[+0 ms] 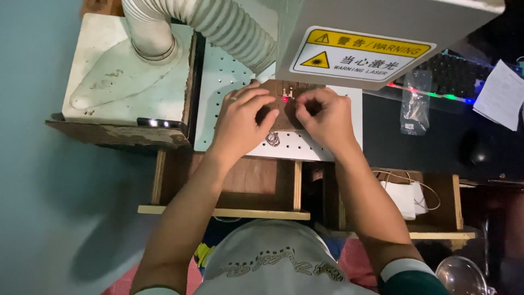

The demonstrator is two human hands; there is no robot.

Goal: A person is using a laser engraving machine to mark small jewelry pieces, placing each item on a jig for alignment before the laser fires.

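Observation:
My left hand (pixel 243 120) and my right hand (pixel 323 117) rest side by side on a small brown wooden block (pixel 284 90) that lies on a white perforated work plate (pixel 218 76). Fingertips of both hands pinch at a tiny metal piece (pixel 288 95) on the block, where a red light dot glows. Whether either hand truly grips it is hidden by the fingers. A small metal ring (pixel 273 139) lies on the plate just below my left hand. A grey machine head with a yellow warning label (pixel 360 52) hangs over the block.
A white ribbed exhaust hose (pixel 218 22) runs to a white box (pixel 125 71) at left. A backlit keyboard (pixel 453 76), clear plastic bag (pixel 415 104) and paper sheets (pixel 499 93) lie at right. Wooden compartments (pixel 240 186) sit below; one holds white face masks (pixel 406 196).

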